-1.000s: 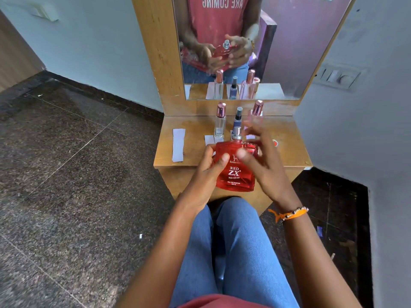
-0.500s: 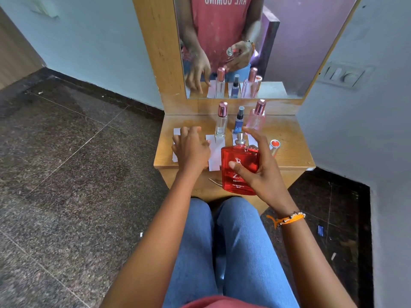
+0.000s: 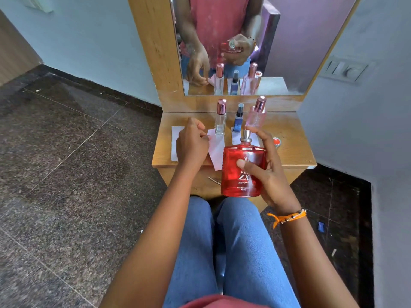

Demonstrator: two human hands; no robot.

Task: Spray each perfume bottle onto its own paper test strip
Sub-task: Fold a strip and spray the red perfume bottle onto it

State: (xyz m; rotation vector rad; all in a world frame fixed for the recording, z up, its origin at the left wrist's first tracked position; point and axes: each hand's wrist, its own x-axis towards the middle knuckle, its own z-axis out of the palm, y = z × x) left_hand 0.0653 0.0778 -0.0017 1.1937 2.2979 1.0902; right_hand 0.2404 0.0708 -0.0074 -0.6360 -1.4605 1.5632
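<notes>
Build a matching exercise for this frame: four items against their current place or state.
Items:
1. red perfume bottle
2. paper test strip
3. red cap
4. blue spray bottle

States:
A. lying alone on the shelf, right side
B. pinched by the left hand
C. standing between two pink-capped bottles
D. held uncapped in the right hand

Pairs: 1-D, 2-B, 3-A, 4-C

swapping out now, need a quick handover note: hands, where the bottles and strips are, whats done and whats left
Right hand: holds the red perfume bottle upright, cap off, sprayer bare.
Left hand: pinching a paper test strip at the shelf's front edge.
On the wooden shelf: clear bottle, blue bottle, pink bottle, all capped; another strip at far left; red cap at right.
Done: red bottle uncapped.
Left: no spray visible yet; all four bottles, apparently.
</notes>
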